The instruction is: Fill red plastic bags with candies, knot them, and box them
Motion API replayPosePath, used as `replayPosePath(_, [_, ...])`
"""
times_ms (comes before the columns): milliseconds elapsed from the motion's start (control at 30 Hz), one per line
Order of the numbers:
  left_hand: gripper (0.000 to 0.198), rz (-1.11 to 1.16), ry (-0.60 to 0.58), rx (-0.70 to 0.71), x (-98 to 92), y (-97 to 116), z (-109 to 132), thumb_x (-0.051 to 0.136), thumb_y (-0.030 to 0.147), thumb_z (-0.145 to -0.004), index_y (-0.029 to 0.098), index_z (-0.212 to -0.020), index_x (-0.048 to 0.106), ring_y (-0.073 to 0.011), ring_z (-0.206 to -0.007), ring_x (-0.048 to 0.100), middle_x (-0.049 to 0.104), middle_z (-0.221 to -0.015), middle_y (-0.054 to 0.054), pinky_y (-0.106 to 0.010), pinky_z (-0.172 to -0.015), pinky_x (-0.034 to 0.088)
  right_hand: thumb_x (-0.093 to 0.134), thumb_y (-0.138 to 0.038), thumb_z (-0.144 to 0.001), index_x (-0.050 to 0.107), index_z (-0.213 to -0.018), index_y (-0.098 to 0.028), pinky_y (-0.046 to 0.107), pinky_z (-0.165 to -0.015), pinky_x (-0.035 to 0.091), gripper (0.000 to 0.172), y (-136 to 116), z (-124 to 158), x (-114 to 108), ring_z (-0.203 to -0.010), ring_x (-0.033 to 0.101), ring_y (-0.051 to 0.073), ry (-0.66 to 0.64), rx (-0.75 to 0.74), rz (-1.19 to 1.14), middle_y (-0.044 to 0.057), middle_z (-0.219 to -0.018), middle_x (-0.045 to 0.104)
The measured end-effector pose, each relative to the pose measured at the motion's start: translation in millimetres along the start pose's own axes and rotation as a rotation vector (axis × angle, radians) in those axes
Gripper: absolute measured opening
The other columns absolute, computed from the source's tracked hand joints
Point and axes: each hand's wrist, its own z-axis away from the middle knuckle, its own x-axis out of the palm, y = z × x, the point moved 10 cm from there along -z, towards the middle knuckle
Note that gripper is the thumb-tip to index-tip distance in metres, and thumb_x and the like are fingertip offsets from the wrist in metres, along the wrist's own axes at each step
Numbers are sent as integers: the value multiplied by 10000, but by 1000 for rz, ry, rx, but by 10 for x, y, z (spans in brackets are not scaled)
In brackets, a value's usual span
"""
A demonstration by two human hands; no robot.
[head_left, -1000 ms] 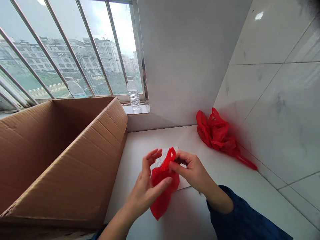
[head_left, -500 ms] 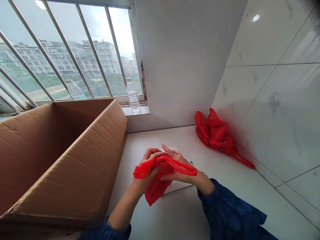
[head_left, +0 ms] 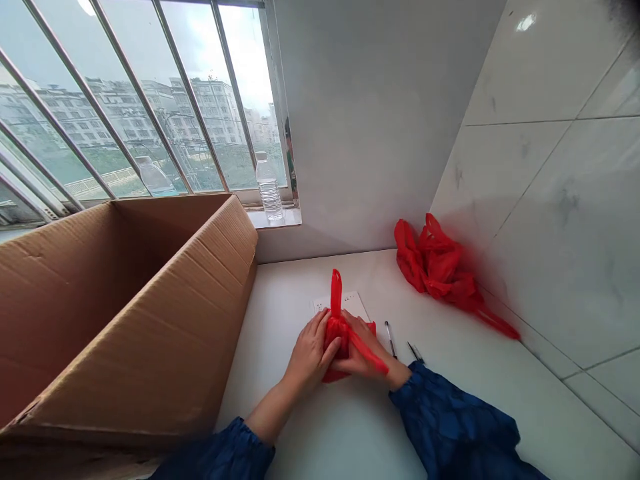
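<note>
Near the middle of the white tabletop, a red plastic bag sits between the left hand and the right hand, one loop standing up and another strap lying across the right wrist. Bare tabletop runs near and far of the hands, bounded on the left by a cardboard box, on the far side by a grey wall and on the right by a tiled wall. The left fingers lie pressed together along the bag, thumb on its near side, clasping it; the right fingers are partly covered by the strap, and I cannot tell whether they pinch. The box is open-topped, its floor out of sight; on the windowsill stands a capped clear bottle, its contents unclear. Crumpled red plastic fills the far right corner, its folds hiding any contents. Two pens lie right of the hands, which partly cover a printed white sheet
</note>
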Motion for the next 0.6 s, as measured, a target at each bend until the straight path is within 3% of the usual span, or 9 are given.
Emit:
replayPosePath(100, [520, -27, -25, -23, 170, -114, 33, 441, 349, -1003, 166, -1487, 388, -287, -1468, 333, 380, -1575, -146, -531, -1197, 297, 699, -521, -743, 322, -1536, -141, 575, -1211, 181, 956, 117, 23, 259, -1479, 277, 354, -82, 24, 71, 188, -1589, 336])
replayPosePath(200, [512, -44, -48, -32, 254, -169, 67, 444, 338, -1000, 185, -1486, 400, -280, -1483, 306, 352, -1594, -128, -538, -1207, 271, 692, -543, -735, 311, -1542, -108, 544, -1232, 138, 993, 182, 30, 359, -1501, 229, 327, -136, 44, 107, 183, -1605, 303])
replayPosePath(433, [513, 3, -54, -66, 282, -186, 65, 472, 324, -975, 182, -1467, 437, -280, -1487, 296, 350, -1594, -129, -541, -1216, 228, 700, -552, -710, 294, -1550, -90, 562, -1227, 129, 1041, 168, 16, 358, -1499, 227, 341, -176, 60, 98, 197, -1597, 313])
replayPosePath(600, [475, 134, -14, -84, 195, -182, 57, 517, 315, -941, 198, -1402, 519, -300, -1462, 335, 413, -1562, -115, -553, -1208, 212, 707, -506, -740, 381, -1513, -125, 563, -1217, 135, 922, 108, 13, 283, -1477, 272, 351, -134, 30, 33, 191, -1575, 359])
